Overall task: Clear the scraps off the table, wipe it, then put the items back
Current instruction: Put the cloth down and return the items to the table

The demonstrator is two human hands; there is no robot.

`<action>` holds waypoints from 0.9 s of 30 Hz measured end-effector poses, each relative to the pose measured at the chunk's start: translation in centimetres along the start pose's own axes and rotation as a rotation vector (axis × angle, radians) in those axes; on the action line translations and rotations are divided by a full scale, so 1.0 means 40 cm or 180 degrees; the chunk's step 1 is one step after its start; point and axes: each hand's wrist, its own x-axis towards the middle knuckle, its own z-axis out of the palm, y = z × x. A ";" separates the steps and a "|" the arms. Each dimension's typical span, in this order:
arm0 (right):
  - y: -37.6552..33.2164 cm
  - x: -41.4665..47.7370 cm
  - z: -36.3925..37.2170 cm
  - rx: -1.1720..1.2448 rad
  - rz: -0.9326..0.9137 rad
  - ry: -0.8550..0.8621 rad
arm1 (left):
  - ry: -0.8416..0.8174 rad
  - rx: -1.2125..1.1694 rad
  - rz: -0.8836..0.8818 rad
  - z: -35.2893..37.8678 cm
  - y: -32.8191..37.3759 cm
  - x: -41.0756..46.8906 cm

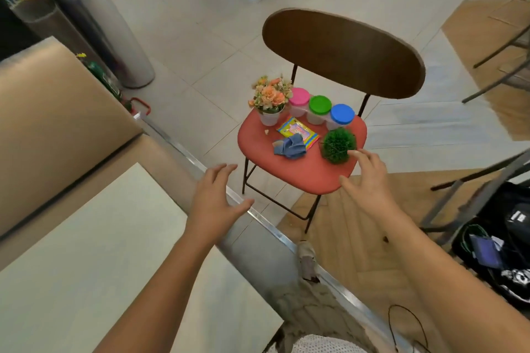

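Observation:
A chair with a red seat (295,172) holds the items: a small pot of orange flowers (269,100), three jars with a pink lid (299,96), a green lid (320,104) and a blue lid (342,114), a colourful snack packet (299,130), a crumpled blue cloth (290,146) and a round green plant ball (338,145). My right hand (365,178) hovers spread-fingered just in front of the plant ball, fingertips near it. My left hand (216,195) is spread over the table's edge, holding nothing. The pale table top (100,252) lies at lower left.
A tiny scrap (266,132) lies on the seat near the flower pot. Tall metal planters (94,23) stand at upper left. A tan bench (51,112) borders the table. Other chair legs (499,66) and a black bag (504,241) are at right.

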 end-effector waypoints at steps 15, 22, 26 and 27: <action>0.152 0.731 0.110 -0.0745 -0.0055 -0.0892 | -0.0727 -0.0159 -0.0429 0.401 0.162 0.474; 0.174 0.796 0.164 -0.0900 0.0272 -0.1224 | -0.0932 0.0046 -0.0717 0.457 0.165 0.548; 0.191 0.798 0.167 -0.0895 0.0333 -0.1215 | -0.0786 -0.0001 -0.0627 0.477 0.178 0.568; 0.197 0.793 0.163 -0.0825 0.0370 -0.1137 | -0.0716 -0.0038 -0.0581 0.481 0.184 0.574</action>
